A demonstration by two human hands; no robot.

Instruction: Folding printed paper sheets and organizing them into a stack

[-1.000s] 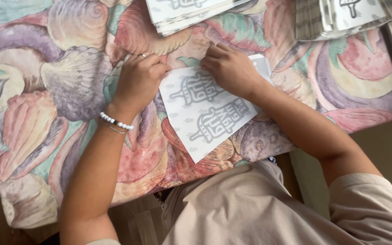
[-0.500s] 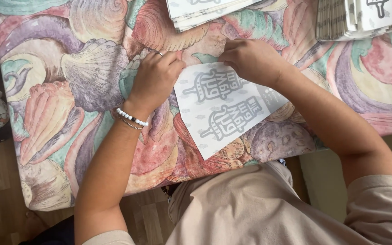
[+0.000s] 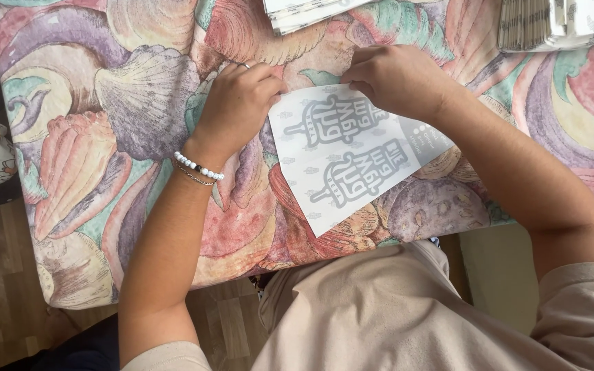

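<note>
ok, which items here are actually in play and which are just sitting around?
In play:
- printed white paper sheet, flat on the tablecloth
- left hand and right hand, both pressing its top edge

Sitting around:
- paper stack, top centre
- second stack, top right
- shell-pattern tablecloth

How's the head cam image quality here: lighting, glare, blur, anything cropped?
Head view: soft, even light, no glare on the white printed sheet; only faint shadows under the left hand and right hand. Focus is sharp on the shell-patterned tablecloth. The paper stacks at the top edge are cropped.
</note>
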